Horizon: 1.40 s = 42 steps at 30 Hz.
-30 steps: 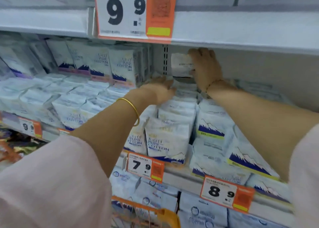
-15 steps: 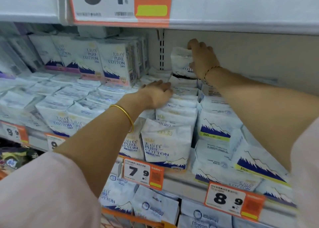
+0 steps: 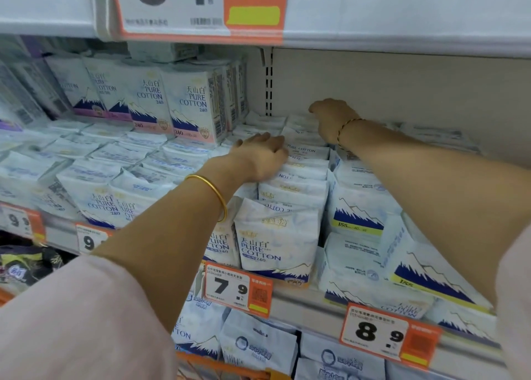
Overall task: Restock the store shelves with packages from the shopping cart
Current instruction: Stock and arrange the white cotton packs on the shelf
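Right hand [image 3: 333,120]: lying over the rearmost package [image 3: 300,122], near the back edge of the shelf [image 3: 310,305]. Its fingers are hidden, so I cannot tell whether it grips or presses.
Left hand [image 3: 260,158]: flat, fingers straight, steadying the row [image 3: 293,190].
Change: the package, upright a moment ago, now sits low in the row.
Meaning: this one looks seated, so the cart [image 3: 218,365] is probably next.

Pink sleeves [image 3: 71,322], gold bangle [image 3: 216,192], braided cord bracelet [image 3: 346,125].
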Each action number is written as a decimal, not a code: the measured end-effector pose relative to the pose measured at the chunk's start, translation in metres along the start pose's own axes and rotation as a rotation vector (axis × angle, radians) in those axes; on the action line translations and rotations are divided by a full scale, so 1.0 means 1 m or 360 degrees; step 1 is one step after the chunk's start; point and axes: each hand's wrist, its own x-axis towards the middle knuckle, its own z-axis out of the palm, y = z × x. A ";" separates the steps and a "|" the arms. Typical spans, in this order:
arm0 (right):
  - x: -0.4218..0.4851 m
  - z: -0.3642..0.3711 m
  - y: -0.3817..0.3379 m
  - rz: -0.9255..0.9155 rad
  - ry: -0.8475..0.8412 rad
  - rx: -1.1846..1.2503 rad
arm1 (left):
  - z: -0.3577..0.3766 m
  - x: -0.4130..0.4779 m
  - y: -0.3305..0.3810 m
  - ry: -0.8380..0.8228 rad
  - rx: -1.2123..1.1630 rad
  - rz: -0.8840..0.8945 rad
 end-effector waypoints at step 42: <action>-0.343 0.103 -0.192 -0.0439 -0.0549 0.0890 | 0.158 -0.330 -0.066 -0.1570 0.0694 -0.0328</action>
